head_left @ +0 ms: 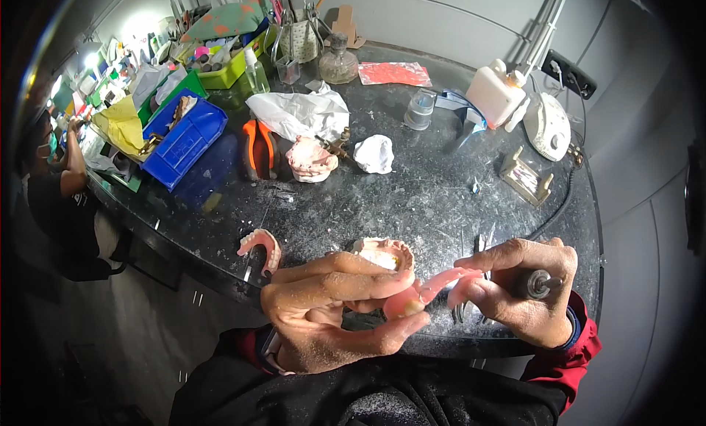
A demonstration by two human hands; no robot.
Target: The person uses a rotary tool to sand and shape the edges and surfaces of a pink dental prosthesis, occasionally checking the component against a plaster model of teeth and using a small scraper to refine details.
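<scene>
Over the table's near edge I hold a pink partial denture (435, 285) with a tooth visible at its lower end. My left hand (331, 305), dusted with pale powder, pinches its left part between thumb and fingers. The thumb and forefinger of my right hand (521, 286) grip its right end. A dark cylindrical rotary handpiece (539, 284) is tucked in that same hand; most of its length is hidden. Just beyond my left fingers sits a plaster dental model (387, 254), partly covered. Left of that hand lies another denture (263, 247) with a row of teeth.
Farther back are a pink dental model (311, 160), a white plaster piece (373, 154), orange-handled pliers (260, 150) and crumpled white plastic (303, 113). A blue bin (184, 141) stands left. At right are a holder (526, 177) and a white device (547, 127) with a cable. A co-worker (62, 183) sits far left.
</scene>
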